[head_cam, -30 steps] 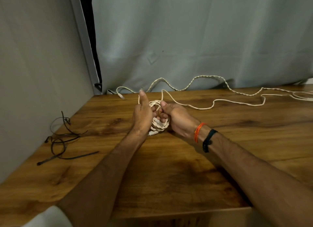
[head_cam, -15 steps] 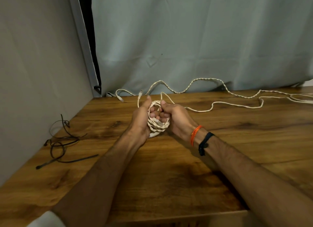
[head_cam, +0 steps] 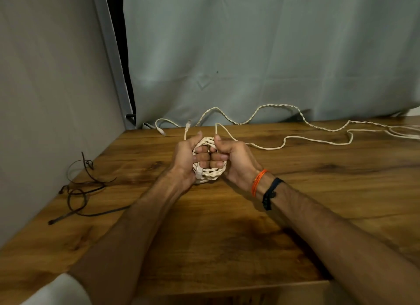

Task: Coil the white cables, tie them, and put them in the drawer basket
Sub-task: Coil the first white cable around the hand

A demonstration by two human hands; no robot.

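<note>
A small coil of white cable stands upright between my hands near the middle of the wooden table. My left hand grips its left side, fingers curled through the loop. My right hand grips the right side, thumb pinching the strand that leaves the top. Loose white cable trails from the coil across the table to the right. A twisted length runs along the curtain. Two connector ends lie behind the hands. No drawer basket is in view.
Several black cable ties lie tangled at the table's left side by the grey wall. A grey curtain hangs behind the table. The table's front edge runs below my forearms.
My left thumb, raised a second ago, has folded down onto the coil. Both hands have closed more tightly around it, and the coil has stayed in the same place.
</note>
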